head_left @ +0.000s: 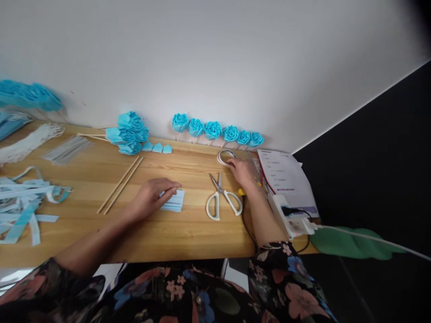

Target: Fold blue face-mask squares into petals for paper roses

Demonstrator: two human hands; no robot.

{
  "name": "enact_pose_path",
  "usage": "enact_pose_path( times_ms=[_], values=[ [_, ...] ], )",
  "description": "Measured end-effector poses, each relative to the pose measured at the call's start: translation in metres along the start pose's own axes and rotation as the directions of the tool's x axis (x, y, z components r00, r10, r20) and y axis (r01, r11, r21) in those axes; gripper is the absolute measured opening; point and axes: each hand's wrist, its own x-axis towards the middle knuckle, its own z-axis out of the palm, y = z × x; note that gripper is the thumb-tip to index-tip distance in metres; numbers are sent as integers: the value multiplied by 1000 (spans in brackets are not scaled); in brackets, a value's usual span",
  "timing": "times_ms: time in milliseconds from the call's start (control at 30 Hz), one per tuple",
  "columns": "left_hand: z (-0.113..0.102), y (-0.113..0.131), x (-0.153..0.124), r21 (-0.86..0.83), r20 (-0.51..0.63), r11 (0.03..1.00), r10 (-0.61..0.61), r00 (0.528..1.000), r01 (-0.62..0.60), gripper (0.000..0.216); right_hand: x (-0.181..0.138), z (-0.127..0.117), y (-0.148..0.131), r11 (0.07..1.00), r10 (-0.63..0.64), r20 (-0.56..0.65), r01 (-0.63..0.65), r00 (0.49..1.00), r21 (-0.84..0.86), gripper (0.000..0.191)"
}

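Observation:
My left hand (156, 195) is over a light-blue pleated piece of fabric (177, 202), its fingertips and thumb drawn together above it. Whatever may be pinched there is too small to make out. Farther back on the right, my right hand (243, 170) has its fingertips closed on the near edge of a white roll of tape (222, 156) lying flat. Between the hands lie scissors (219, 190) with white handles, blades spread and pointing to the wall.
Blue fabric roses (213, 130) line the wall; more roses (129, 134) lie bunched beside small blue pieces (157, 147). Two wooden sticks (123, 184) are left of centre. Cut strips (27, 202), grey wires (67, 149) and white cords (32, 142) lie left. A power strip (292, 220) and paper (286, 175) are right.

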Motion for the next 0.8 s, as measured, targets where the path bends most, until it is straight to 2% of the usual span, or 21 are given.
enact_pose_path(
  times_ms=[133,233,333,433,533,633,700,800],
  values=[
    [4,-6,-2,21,-42,1000,-1,999,2,25,-2,-4,2,1000,-21,-41,21,999,2,17],
    [7,-11,-1,45,-77,999,30,997,-26,24,-8,-18,-5,999,-6,-170,12,985,34,19],
    [2,-9,2,45,-168,995,93,981,-87,22,-16,-37,-29,963,-180,-193,213,965,164,20],
    [-9,3,8,27,-273,997,79,959,-74,29,-24,-51,-65,821,-425,-92,426,901,381,19],
    [-15,16,12,-75,-195,994,65,979,-81,37,-26,-54,-99,686,-574,-72,527,816,502,20],
    [-13,20,13,-238,-91,969,42,995,-63,34,-24,-53,-120,632,-621,-86,563,779,532,20],
    [-10,18,13,-356,-59,934,-37,998,14,33,-20,-54,-127,615,-627,-81,557,775,558,19],
    [-8,12,11,-503,-54,849,-217,975,162,32,-17,-56,-127,583,-555,-55,435,830,686,20]
  ],
)
